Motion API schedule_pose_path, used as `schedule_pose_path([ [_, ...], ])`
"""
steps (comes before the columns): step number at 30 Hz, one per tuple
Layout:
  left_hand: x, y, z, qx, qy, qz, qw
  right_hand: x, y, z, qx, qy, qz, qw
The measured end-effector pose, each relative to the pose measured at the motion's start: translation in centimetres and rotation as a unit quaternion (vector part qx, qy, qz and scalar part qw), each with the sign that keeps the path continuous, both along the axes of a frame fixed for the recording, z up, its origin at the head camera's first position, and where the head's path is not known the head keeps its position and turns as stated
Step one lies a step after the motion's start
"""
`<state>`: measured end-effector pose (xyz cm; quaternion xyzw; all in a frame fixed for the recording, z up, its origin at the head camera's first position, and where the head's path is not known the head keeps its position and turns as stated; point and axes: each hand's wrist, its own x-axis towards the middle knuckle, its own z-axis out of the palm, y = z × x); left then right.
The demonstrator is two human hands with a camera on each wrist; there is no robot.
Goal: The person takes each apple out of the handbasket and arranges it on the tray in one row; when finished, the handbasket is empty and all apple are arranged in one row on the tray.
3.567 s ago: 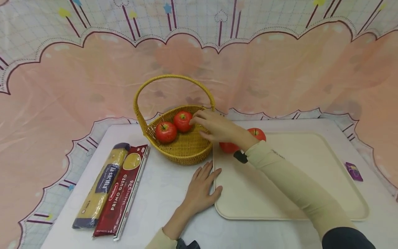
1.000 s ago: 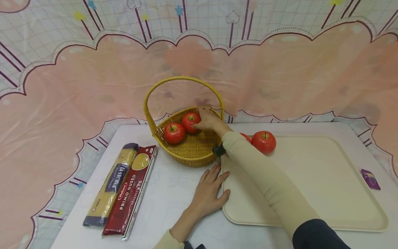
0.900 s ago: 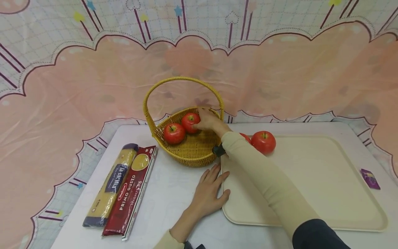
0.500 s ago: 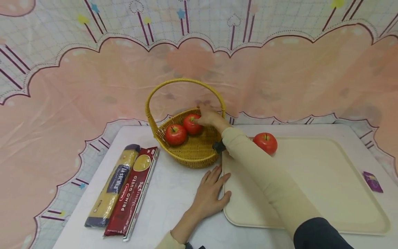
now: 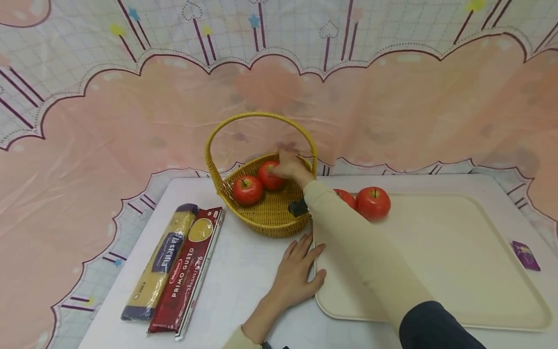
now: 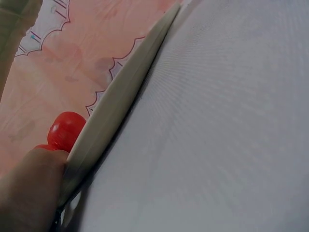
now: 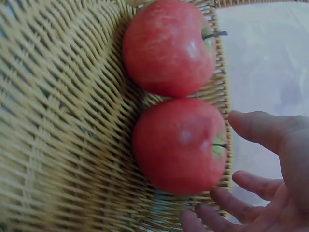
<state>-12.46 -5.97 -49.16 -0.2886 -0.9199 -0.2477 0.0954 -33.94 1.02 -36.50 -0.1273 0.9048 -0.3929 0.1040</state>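
Observation:
My right hand (image 5: 293, 167) reaches into a yellow wicker basket (image 5: 266, 227) with an arched handle. Two red apples lie inside: the left apple (image 5: 247, 190) and, right by my fingers, the rear apple (image 5: 269, 176). In the right wrist view, thumb and fingers are spread apart beside the nearer apple (image 7: 178, 150), not closed round it. My left hand (image 5: 292, 278) lies flat on the white table, its fingers and thumb at the left edge of a cream tray (image 5: 444, 257). In the left wrist view, part of this hand (image 6: 31, 191) borders the tray rim (image 6: 116, 104).
Two more apples sit at the tray's back left corner: one (image 5: 373, 203) in full view, the other (image 5: 346, 196) partly behind my right sleeve. Yellow (image 5: 163, 259) and red (image 5: 187, 271) spaghetti packs lie at left. A small purple packet (image 5: 526, 255) lies beyond the tray's right edge.
Since the earliest frame, my right hand has moved deeper over the basket's back right side. Lately its forearm shifted slightly left, uncovering part of a tray apple. My left hand stays put.

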Motion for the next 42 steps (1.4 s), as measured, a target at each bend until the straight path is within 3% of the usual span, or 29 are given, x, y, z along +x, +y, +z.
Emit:
schedule_pose_path([
  [9,0.4,0.2,0.1,-0.002,-0.016,0.001,0.9999,0.1,0.0,-2.0,0.006,-0.069,-0.007,0.998],
  [15,0.4,-0.2,0.0,-0.009,0.004,0.007,0.9999,0.0,-0.3,-2.6,0.002,-0.074,0.021,0.997],
  [23,0.4,-0.7,-0.2,-0.001,0.000,0.013,0.9999,-0.5,-0.9,-3.5,-0.022,-0.090,0.032,0.995],
  [26,0.4,-0.7,-0.2,0.001,-0.003,0.012,0.9999,-0.5,-0.9,-3.6,-0.028,-0.095,0.031,0.995],
  [28,0.4,-0.7,-0.1,0.002,-0.009,0.010,0.9999,0.4,-0.8,-2.6,-0.031,-0.108,0.025,0.993],
  [33,0.4,-0.4,0.1,0.004,-0.017,0.006,0.9998,0.6,-0.5,-2.3,-0.020,-0.093,0.021,0.995],
  [34,0.4,-0.4,0.1,0.005,-0.017,0.004,0.9998,-0.1,-0.4,-3.2,-0.016,-0.085,0.023,0.996],
  [42,0.0,0.0,0.0,-0.001,-0.011,0.001,0.9999,-0.5,0.0,-2.6,-0.033,-0.046,0.014,0.998],
])
